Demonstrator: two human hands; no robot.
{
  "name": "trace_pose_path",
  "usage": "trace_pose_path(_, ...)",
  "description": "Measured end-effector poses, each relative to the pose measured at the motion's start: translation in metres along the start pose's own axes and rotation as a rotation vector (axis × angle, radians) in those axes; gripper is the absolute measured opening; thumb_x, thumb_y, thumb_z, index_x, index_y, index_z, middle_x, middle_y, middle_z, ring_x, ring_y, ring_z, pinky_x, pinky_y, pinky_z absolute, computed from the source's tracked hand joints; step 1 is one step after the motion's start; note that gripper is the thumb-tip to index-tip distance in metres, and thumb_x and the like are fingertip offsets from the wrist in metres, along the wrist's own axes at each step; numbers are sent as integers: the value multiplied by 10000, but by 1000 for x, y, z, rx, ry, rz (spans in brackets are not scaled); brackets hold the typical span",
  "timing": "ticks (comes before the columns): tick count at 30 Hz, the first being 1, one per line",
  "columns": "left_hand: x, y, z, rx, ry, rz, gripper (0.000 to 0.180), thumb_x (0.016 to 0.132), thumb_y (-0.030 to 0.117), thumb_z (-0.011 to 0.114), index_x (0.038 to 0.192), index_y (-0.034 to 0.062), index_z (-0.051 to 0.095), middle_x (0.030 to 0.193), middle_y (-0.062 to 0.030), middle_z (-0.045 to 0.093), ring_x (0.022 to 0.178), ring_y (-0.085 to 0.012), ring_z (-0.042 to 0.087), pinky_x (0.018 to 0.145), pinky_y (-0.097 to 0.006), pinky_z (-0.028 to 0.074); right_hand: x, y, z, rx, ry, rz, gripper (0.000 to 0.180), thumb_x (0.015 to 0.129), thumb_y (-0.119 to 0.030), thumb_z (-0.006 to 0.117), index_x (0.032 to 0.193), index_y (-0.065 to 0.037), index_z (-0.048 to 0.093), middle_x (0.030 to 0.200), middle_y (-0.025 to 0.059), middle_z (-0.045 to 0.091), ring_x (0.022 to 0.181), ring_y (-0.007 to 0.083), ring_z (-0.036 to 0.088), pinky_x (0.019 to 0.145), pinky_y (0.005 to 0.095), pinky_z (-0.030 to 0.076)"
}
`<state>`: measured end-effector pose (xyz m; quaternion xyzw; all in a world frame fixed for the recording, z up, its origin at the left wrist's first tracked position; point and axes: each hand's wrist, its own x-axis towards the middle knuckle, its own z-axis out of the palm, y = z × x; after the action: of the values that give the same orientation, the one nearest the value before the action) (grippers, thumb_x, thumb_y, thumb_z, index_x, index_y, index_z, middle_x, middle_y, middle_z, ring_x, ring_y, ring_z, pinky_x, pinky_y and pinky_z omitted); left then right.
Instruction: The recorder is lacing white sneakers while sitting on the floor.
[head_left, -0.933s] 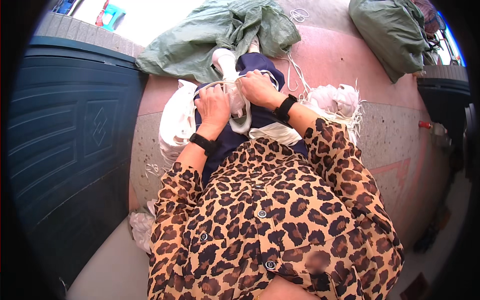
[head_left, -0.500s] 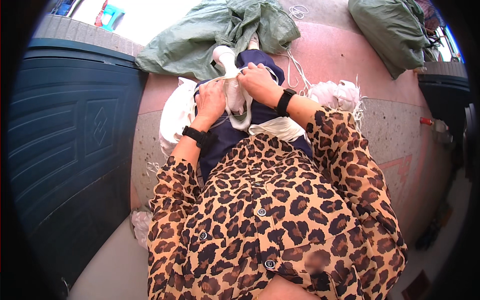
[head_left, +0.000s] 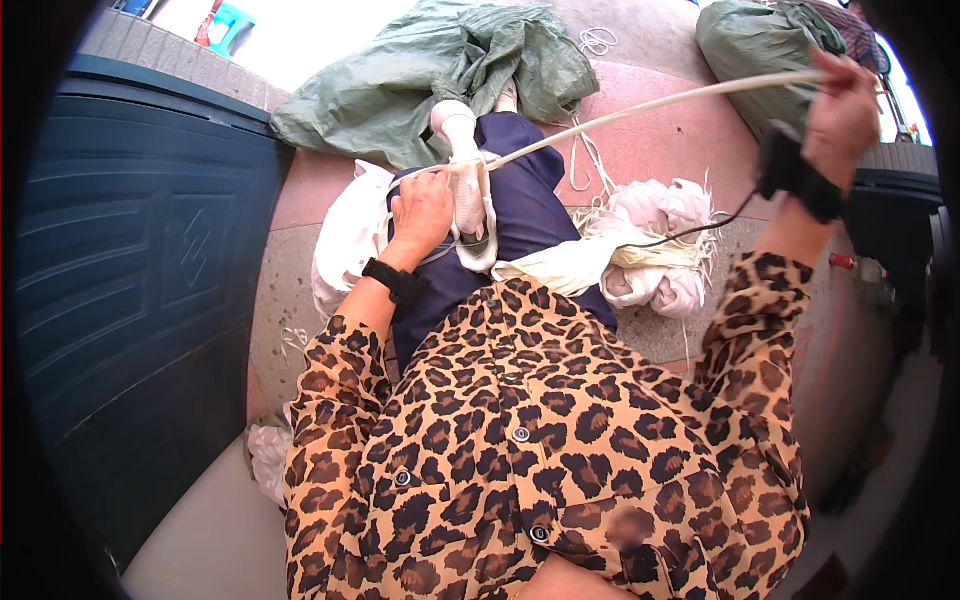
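Far to the left of the left hand stood a dark blue panelled door (head_left: 150,260), and just beside that hand, on its left, lay a white cloth bundle (head_left: 345,235) on the floor.

The left hand (head_left: 422,212), with a black wristband (head_left: 392,281) at its wrist, rested on the lap over dark blue trousers (head_left: 525,205), its fingers closed around a white shoe-shaped piece (head_left: 463,170) wrapped with pale cord. Whether the thumb pinched the cord itself could not be told. Beyond that hand, further from the body, a crumpled green sack (head_left: 440,70) lay on the pink paved floor (head_left: 660,135).

From the left hand a white cord (head_left: 640,108) ran taut, up and to the right, to the right hand (head_left: 842,105), which was raised high and well apart from the left, clenched on the cord's far end. A black band (head_left: 795,180) circled its wrist, and a thin black wire (head_left: 700,228) hung from it.

Below the taut cord, between the two hands, a heap of white rags and loose strings (head_left: 655,245) sat on the floor. Behind the right hand lay a second green sack (head_left: 765,45). Both forearms wore leopard-print sleeves (head_left: 560,440).
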<state>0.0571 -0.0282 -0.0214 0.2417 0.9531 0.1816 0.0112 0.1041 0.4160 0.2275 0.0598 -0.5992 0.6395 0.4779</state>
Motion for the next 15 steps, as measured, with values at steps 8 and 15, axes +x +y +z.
trace_pose_path(8,1,-3,6,6,18,0,277,788,185,482,1028,63,550,978,-79,555,962,-284,463,743,-440,410,-96,50,79,-465,-165,241,178,896,-159,414,817,-63,540,677,14,484,588,93,407,557,216,369)
trace_pose_path(15,7,2,5,27,24,33,282,789,184,479,1043,78,542,949,-74,565,935,-289,479,721,-438,420,-288,128,179,-797,-1050,224,150,751,-190,520,777,-65,599,680,148,597,658,306,599,602,397,479)
